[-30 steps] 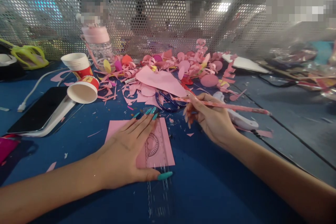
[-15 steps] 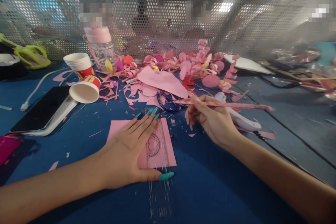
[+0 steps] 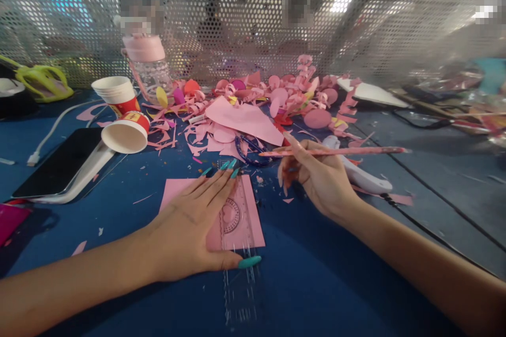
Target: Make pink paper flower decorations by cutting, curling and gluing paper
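My left hand (image 3: 193,221) lies flat with its fingers stretched out, pressing a clear plastic ruler (image 3: 242,289) onto a square of pink paper (image 3: 253,210). The ruler has a protractor pattern in its middle and reaches past the paper's near edge. Part of the paper is hidden under the hand. To the right, my right hand (image 3: 320,179) is raised above the table, fingers closed round a pink pencil (image 3: 348,151) held almost level, its tip pointing left. Beyond the pencil tip are blue-handled scissors (image 3: 247,152), partly covered by pink paper.
Pink paper scraps, curls and discs (image 3: 245,121) are heaped along the back. At left are a phone (image 3: 59,163), paper cups (image 3: 125,134) and a white cable (image 3: 51,134). A pink-lidded bottle (image 3: 146,63) stands behind. A white corded tool (image 3: 363,176) lies beyond my right hand.
The view has shifted very slightly. The pencil in my right hand has tilted a little, its back end rising. My left hand keeps its place on the ruler.
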{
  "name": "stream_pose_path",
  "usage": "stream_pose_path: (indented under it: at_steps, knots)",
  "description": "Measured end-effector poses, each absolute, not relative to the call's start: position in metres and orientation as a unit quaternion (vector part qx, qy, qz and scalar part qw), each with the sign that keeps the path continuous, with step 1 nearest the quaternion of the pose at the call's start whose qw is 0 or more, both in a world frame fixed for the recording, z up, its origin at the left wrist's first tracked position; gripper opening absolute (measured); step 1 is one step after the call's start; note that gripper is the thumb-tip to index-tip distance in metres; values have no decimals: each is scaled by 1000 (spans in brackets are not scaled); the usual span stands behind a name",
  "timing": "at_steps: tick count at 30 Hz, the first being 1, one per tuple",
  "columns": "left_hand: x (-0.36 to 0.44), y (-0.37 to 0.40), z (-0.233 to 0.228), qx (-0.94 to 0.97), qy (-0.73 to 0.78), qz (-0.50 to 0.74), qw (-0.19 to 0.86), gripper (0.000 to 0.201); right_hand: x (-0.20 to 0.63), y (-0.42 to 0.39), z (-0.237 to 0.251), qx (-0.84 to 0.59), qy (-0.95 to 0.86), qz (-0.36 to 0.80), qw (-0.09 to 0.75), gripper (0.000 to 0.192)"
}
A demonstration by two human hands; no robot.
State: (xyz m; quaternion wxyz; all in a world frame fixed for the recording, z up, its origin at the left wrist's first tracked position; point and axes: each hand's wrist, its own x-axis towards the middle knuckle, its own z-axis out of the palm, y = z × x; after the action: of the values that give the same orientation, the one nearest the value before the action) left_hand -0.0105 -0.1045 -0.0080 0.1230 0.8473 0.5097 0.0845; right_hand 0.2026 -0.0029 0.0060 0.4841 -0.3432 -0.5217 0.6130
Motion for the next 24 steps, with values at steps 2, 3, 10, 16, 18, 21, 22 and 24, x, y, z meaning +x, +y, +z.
stream_pose_path:
  at_steps: [2,3,10,16,18,21,22,24]
  knots:
    - [-10,-105,-8,847,510,87,120,104,202,-3,6,-343,-522,615,481,31]
    - [-10,-105,-8,847,511,89,119,104,202,-3,7,-343,-522,617,479,31]
    - [-11,-105,-9,850,503,93,122,103,202,-5,7,-338,-526,623,470,30]
    - [-12,-104,-10,850,505,83,124,104,202,-5,6,-332,-531,625,467,32]
    - [-12,-104,-10,850,506,82,125,104,202,-5,6,-334,-533,626,461,32]
    - [-10,-104,-7,847,509,79,133,104,202,-9,6,-335,-555,617,446,32]
    - [-9,-103,-5,844,512,74,140,105,201,-11,7,-337,-572,606,439,32]
    - [-7,-102,-2,840,516,58,155,106,200,-15,7,-346,-609,577,420,32]
